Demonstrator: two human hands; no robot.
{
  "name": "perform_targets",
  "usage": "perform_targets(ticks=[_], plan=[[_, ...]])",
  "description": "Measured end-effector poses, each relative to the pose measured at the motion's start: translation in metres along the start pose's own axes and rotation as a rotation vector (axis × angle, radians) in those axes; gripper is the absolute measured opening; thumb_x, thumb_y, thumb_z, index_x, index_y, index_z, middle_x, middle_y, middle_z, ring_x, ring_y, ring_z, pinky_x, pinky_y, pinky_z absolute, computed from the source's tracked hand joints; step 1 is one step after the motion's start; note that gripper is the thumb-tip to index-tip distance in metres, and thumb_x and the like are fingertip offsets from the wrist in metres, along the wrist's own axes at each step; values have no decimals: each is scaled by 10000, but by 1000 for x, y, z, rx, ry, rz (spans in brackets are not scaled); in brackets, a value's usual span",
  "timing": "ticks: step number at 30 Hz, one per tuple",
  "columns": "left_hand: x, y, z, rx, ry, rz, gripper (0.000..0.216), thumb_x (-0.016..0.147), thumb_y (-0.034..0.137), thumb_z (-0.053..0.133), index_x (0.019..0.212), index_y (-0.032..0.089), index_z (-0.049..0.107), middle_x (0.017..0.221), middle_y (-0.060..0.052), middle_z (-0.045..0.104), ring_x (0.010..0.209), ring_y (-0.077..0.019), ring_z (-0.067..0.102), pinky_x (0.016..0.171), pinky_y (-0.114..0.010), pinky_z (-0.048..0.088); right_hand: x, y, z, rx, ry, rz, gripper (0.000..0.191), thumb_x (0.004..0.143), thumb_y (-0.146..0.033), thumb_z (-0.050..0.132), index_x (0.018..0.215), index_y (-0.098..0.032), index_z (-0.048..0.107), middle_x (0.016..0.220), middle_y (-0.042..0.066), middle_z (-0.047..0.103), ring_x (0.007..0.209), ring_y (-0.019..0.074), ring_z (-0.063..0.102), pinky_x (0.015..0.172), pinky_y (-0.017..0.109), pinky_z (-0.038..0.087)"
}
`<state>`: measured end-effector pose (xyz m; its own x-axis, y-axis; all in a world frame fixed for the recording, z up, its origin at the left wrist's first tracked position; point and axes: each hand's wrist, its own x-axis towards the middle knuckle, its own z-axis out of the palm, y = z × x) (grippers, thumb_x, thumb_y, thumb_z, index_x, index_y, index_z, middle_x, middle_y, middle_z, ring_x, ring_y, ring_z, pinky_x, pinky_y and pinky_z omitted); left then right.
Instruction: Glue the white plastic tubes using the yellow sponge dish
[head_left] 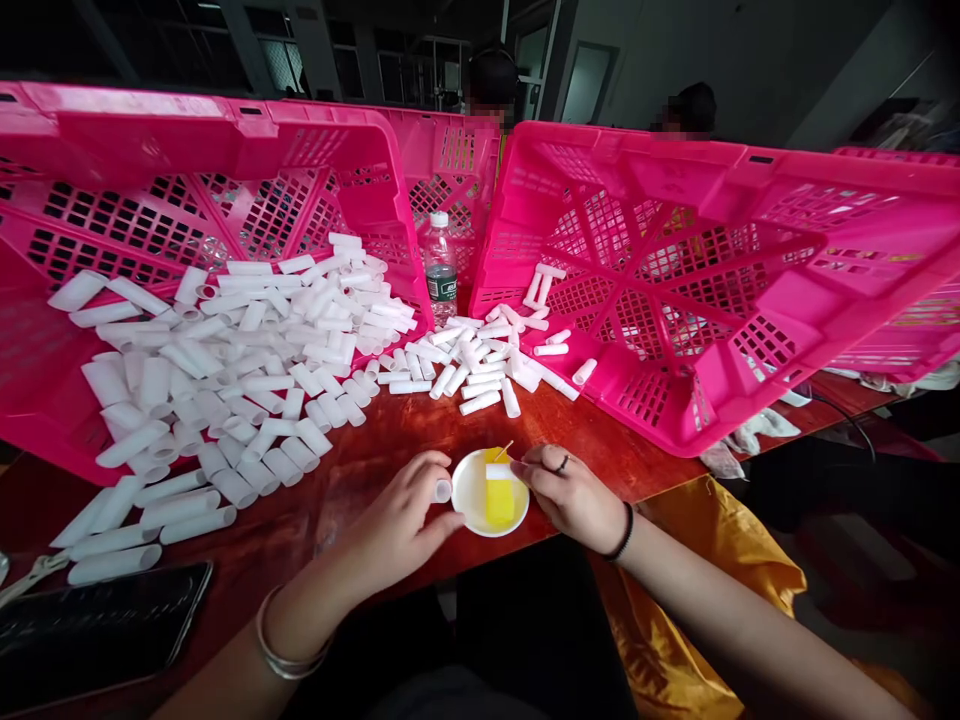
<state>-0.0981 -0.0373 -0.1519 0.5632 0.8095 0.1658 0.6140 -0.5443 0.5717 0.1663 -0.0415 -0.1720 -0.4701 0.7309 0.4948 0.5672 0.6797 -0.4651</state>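
Close to the table's front edge is a small white bowl (468,492) with a yellow block, sponge-like in look (500,505), inside it. Over the bowl, my right hand (574,492) pinches a short, narrow white tube (498,471), held level above the block. A thin pale stick (505,450) slants up behind that tube; whether the hand holds it I cannot tell. To the bowl's left, my left hand (405,515) is closed around a wider white tube (442,491), whose round end faces me. The rest of this tube is hidden by the fingers.
A tipped pink crate (247,135) at left spills many wide white tubes (225,400). Narrow tubes (480,375) lie before another tipped crate (750,290) at right. Between them stands a bottle (441,265). A phone (105,620) lies front left; orange cloth (697,590) hangs at right.
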Motion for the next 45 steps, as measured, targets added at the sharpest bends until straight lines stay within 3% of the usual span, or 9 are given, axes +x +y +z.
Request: perform_targets(ticks=[7, 13, 18, 23, 27, 32, 38, 42, 45], plan=[[5, 5, 37, -46, 60, -45, 772, 527, 378, 889, 1160, 204, 482, 1399, -178, 466, 1278, -356, 470, 1030, -519, 445, -4, -4, -3, 321, -94, 343, 189, 938, -320, 506, 982, -162, 601, 806, 56, 625, 711, 168, 620, 670, 314, 543], [7, 6, 38, -91, 130, -16, 799, 512, 342, 901, 1173, 207, 474, 1328, -157, 542, 1218, -330, 531, 1007, -493, 472, -15, -10, -5, 256, -83, 112, 126, 920, -240, 524, 949, -195, 638, 1025, 100, 573, 943, 194, 585, 809, 344, 522], [4, 8, 40, -134, 138, -3, 702, 527, 312, 892, 1092, 225, 485, 1329, -145, 536, 1213, -325, 527, 988, -505, 480, -19, -15, -4, 541, -166, 519, 289, 953, -386, 471, 1109, -174, 589, 770, 32, 567, 639, 138, 579, 530, 256, 515], [3, 7, 42, -162, 149, -27, 703, 543, 322, 886, 1111, 206, 487, 1332, -159, 530, 1228, -326, 511, 1001, -499, 468, -24, -23, -2, 323, -8, 259, 158, 890, -285, 586, 1006, -214, 665, 981, 94, 572, 971, 221, 575, 823, 384, 518], [3, 6, 43, -165, 141, -29, 698, 543, 335, 884, 1102, 202, 487, 1328, -158, 532, 1220, -322, 514, 1003, -489, 467, -26, -25, 0, 522, -79, 485, 219, 938, -335, 512, 1099, -213, 597, 810, 38, 585, 668, 149, 587, 587, 297, 541], [2, 4, 47, -164, 172, -24, 723, 532, 315, 887, 1113, 201, 473, 1324, -160, 530, 1215, -319, 519, 998, -488, 471, -28, -27, 1, 295, 30, 270, 129, 892, -263, 586, 979, -223, 671, 989, 85, 583, 985, 215, 578, 859, 389, 513], [4, 2, 49, -179, 174, -30, 806, 530, 332, 883, 1195, 213, 444, 1322, -156, 526, 1216, -326, 518, 1007, -500, 462, -30, -35, 3, 319, 19, 486, 168, 938, -302, 508, 1026, -202, 612, 836, 67, 641, 757, 190, 642, 672, 333, 560], [2, 3, 40, -138, 131, 18, 766, 593, 360, 845, 1211, 192, 425, 1375, -191, 449, 1299, -359, 425, 1034, -524, 428, -39, -28, 4, 71, 2, 79, 174, 901, -159, 522, 996, -230, 649, 1013, 90, 653, 943, 237, 632, 797, 386, 542], [-2, 7, 26, -76, 145, 49, 367, 832, 301, 622, 1137, 176, 460, 1388, -192, 417, 1316, -330, 403, 1035, -502, 422, -41, -25, 6, 96, 44, -29, 233, 885, -106, 526, 1038, -251, 625, 1039, 78, 662, 944, 227, 640, 810, 400, 543]])
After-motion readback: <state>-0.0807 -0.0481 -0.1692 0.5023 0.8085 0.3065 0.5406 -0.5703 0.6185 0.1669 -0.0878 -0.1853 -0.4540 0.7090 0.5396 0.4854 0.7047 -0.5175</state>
